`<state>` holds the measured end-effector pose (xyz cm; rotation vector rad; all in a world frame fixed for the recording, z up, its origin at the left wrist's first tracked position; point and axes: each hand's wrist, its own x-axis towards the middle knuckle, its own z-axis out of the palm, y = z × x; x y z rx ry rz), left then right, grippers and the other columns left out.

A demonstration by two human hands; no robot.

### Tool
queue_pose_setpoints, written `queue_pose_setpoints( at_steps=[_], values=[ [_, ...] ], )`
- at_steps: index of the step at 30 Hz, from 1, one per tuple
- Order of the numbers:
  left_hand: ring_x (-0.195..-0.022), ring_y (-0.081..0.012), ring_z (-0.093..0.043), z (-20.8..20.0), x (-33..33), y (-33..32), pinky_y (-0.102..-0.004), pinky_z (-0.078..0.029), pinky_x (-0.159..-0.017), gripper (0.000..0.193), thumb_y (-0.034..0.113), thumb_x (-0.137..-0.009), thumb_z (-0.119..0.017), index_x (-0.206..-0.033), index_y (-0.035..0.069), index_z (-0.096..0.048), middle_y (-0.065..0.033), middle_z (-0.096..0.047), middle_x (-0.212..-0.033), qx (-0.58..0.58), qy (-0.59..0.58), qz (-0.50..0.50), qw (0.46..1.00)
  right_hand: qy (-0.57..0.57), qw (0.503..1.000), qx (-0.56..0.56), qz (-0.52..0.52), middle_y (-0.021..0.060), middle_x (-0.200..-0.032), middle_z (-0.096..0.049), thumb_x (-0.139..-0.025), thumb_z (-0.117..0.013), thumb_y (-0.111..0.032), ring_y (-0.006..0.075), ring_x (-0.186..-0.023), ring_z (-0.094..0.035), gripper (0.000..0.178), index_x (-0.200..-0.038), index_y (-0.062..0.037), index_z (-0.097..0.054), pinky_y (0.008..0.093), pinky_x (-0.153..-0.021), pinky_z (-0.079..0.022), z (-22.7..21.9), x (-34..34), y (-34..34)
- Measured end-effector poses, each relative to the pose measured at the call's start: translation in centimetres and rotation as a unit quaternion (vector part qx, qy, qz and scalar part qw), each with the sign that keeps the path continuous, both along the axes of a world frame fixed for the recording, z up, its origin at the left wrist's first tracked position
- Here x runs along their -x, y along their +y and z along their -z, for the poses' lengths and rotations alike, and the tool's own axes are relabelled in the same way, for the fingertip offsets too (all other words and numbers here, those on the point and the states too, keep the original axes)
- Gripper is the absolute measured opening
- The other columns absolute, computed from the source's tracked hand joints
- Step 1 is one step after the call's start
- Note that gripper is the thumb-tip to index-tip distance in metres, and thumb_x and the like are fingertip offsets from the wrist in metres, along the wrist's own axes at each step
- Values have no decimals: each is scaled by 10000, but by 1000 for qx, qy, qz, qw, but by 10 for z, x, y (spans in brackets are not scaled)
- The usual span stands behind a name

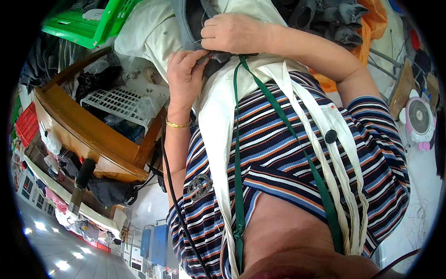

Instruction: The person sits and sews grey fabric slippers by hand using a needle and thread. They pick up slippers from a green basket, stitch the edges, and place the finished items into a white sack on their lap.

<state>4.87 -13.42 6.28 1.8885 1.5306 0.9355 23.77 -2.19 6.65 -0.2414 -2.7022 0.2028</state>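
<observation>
Your left hand (185,74) pinches the grey fabric piece (188,27) at its near edge; your right hand (234,33) curls over it, grip hidden. Work appears underway, remainder indeterminable.

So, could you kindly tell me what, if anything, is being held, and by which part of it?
A grey fabric piece: the left grip pinches its near end; the right grip lies over its right side, its exact hold hidden.

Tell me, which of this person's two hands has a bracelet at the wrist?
The left hand, with a gold-coloured bracelet around its wrist. The right hand has a bare wrist.
</observation>
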Motion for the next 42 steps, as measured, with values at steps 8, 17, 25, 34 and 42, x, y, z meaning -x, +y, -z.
queue_pose_setpoints(
  at_steps=[8, 17, 25, 34, 42],
  values=[
    [-786, -300, -562, 1, 4, 6, -382, -438, -712, 163, 42, -763, -704, -925, 54, -694, -97, -631, -806, 41, -3, 25, 999, 52, 997, 13, 63, 9, -692, -529, -795, -637, -238, 195, -714, -597, 149, -701, -142, -573, 316, -636, -507, 15, 6, 4],
    [-750, -207, -585, -2, 5, 8, -301, -470, -686, 181, 96, -830, -717, -970, -10, -675, -97, -626, -797, 134, -27, -5, 991, 113, 944, 198, 239, 86, -685, -544, -893, -624, -232, 292, -646, -574, 244, -718, -70, -570, 400, -570, -456, 31, 18, -1],
    [-634, -74, -524, -2, -11, -38, -248, -460, -579, 410, 330, -826, -793, -907, -46, -650, -15, -615, -703, 314, -76, -200, 925, 139, 944, 233, 189, 87, -694, -553, -884, -664, -230, 294, -653, -573, 230, -738, -68, -592, 401, -571, -455, 19, 8, -3],
    [-790, -130, -559, -11, -9, -35, -285, -489, -698, 275, 148, -825, -745, -961, -13, -569, -73, -599, -894, 119, -209, -333, 912, 146, 966, 67, 202, 57, -736, -588, -817, -700, -205, 247, -703, -612, 150, -755, -89, -628, 368, -601, -509, -34, -20, 13],
    [-893, -82, -550, -34, 36, 17, -225, -460, -810, 151, 62, -970, -594, -1102, -1, -557, -34, -596, -1012, -146, -279, -348, 883, 160, 943, -30, 290, 66, -789, -636, -812, -711, -120, 258, -739, -637, 70, -815, -76, -656, 353, -630, -519, -80, -74, 47]
  ],
)
